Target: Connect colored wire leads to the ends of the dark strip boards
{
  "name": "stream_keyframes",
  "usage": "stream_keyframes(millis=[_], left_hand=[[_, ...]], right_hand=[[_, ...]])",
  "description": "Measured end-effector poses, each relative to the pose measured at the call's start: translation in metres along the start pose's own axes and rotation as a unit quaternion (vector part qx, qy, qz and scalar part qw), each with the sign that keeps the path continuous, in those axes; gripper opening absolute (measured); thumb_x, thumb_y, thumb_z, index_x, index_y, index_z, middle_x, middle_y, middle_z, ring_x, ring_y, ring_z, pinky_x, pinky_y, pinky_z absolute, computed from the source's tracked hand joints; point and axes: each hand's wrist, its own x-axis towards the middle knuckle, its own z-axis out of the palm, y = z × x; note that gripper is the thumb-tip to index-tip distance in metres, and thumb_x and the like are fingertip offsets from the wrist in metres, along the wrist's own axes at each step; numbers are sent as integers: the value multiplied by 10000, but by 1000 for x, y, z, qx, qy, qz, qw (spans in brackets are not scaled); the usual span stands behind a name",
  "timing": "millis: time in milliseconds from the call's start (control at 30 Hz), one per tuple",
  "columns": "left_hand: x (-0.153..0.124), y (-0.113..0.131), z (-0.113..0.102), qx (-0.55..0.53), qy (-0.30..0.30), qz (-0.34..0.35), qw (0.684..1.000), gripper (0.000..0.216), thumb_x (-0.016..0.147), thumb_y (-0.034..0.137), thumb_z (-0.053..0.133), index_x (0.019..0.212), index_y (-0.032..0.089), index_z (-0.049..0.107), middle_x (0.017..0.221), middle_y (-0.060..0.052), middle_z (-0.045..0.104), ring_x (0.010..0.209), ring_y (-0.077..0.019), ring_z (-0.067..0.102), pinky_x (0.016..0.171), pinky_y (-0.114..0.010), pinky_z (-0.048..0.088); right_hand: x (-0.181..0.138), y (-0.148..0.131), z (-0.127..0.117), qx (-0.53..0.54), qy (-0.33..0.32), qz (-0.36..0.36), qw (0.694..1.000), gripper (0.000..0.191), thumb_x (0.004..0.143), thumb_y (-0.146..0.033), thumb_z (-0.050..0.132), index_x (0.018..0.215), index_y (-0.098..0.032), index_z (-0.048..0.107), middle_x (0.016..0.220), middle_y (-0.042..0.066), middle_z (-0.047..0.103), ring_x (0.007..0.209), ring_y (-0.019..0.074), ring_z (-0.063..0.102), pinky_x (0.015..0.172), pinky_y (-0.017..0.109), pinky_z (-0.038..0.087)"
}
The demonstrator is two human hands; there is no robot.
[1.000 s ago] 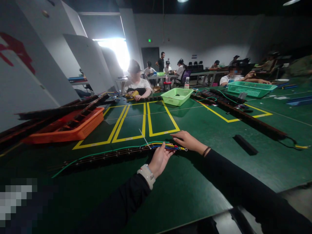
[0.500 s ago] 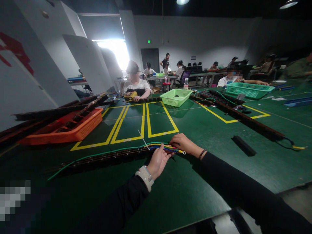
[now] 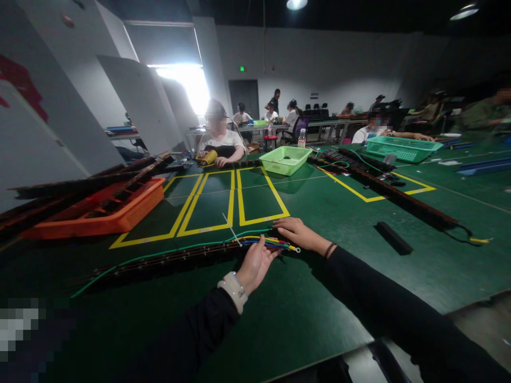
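Note:
A long dark strip (image 3: pixel 167 261) lies across the green table (image 3: pixel 319 308) in front of me, with a green wire (image 3: pixel 159 252) running along it. At its right end a bundle of coloured wires (image 3: pixel 275 243) sticks out, and a white cable tie (image 3: pixel 231 230) stands up from it. My left hand (image 3: pixel 255 263), a white watch on its wrist, rests against the strip's end with fingers curled on the wires. My right hand (image 3: pixel 297 233) lies just beyond the bundle, fingers stretched and touching it.
An orange basket (image 3: pixel 99 210) with dark strips sits at the left. Yellow tape boxes (image 3: pixel 231 199) mark the table ahead. A light green basket (image 3: pixel 285 159) and a teal basket (image 3: pixel 403 149) stand farther off. A black bar (image 3: pixel 393 238) lies at the right. Other people sit at tables.
Both hands stay at the wire bundle; my right hand has drawn slightly closer to it. The view has shifted a little.

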Motion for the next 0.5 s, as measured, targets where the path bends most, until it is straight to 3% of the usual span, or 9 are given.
stream_keyframes(millis=[133,267,500], left_hand=[[0,-1,-3,17,-20,2,1000,190,882,270,478,866,100,562,907,-132,663,897,-204,631,925,-417,455],[1,-2,-4,17,-35,4,999,228,886,298,470,866,93,569,922,-152,662,917,-209,631,923,-410,456],[1,0,-2,16,-16,-9,1000,221,891,276,459,927,88,569,991,-167,655,967,-221,621,946,-422,433]], right_hand=[[-7,-18,-23,129,-54,19,990,367,860,-471,511,961,-145,644,884,54,673,802,161,604,732,270,459],[-11,-26,-29,153,-122,30,980,348,795,-444,605,955,-137,642,737,17,650,616,116,562,569,214,430],[-9,-18,-16,77,-25,53,995,215,822,-313,579,896,-143,686,778,41,685,687,136,605,638,230,442]])
